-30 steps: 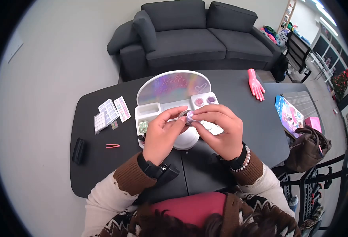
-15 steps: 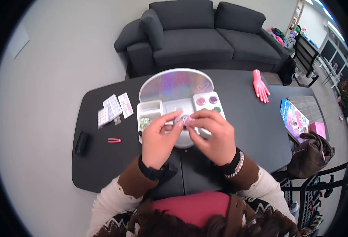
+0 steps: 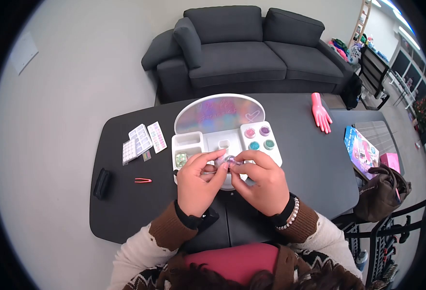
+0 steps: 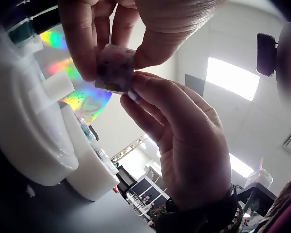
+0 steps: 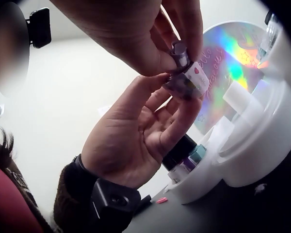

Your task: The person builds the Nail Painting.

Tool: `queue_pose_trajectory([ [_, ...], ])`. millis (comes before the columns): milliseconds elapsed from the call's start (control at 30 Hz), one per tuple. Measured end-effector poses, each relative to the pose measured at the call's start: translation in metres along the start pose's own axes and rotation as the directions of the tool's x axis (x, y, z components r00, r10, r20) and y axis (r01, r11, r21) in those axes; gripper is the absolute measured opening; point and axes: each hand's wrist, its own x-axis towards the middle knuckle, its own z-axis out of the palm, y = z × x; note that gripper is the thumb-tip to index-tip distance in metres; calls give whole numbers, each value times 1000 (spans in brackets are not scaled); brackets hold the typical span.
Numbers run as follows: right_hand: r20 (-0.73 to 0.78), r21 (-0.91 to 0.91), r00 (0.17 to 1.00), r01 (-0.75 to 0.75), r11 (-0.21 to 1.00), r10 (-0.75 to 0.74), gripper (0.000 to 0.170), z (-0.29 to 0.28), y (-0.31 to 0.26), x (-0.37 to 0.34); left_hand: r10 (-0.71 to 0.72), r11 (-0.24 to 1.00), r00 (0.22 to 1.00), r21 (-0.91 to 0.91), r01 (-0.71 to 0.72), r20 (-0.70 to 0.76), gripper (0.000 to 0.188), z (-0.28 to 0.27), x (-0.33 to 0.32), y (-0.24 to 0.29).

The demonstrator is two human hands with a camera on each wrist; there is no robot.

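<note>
Both hands meet over the front of the white nail-art station (image 3: 208, 140). My left hand (image 3: 197, 180) grips the wide body of a small heart-printed container (image 5: 188, 82) between thumb and fingers. With thumb and fingertips, my right hand (image 3: 261, 181) pinches its narrow, greyish-purple end. The left wrist view shows the printed, see-through side of the body, with dark and coloured bits in it. Fingers cover much of it in the head view. Pink, purple, teal and green glitter pots (image 3: 254, 145) sit in the station's right tray; a green-filled box (image 3: 181, 158) sits in its left one.
Left on the black table (image 3: 126, 208) lie pink tweezers (image 3: 143, 181), a black case (image 3: 102, 183), a white nail-tip box (image 3: 141, 137) and a sticker sheet (image 3: 157, 137). A pink model hand (image 3: 321, 116) lies at the back right. A brown bag (image 3: 384, 195) is at the right.
The head view has shifted. Both hands have come nearer the station's front edge, still gripping the small container, and the teal and green pots now show fully. Fingers have shifted slightly around the container.
</note>
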Motion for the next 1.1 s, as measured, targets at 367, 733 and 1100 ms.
queue_pose_trajectory([
  [367, -2, -107, 986, 167, 980, -168, 23, -2, -4, 2, -9, 1000, 1000, 3, 9, -4, 30, -2, -7, 0],
  [733, 36, -151, 975, 222, 963, -219, 33, -5, -8, -1, -18, 991, 999, 135, 23, -36, 28, -7, -7, 6],
  [1100, -33, -152, 930, 358, 921, -367, 39, -10, -12, -1, -13, 992, 1000, -125, 12, -4, 27, -12, -7, 3],
])
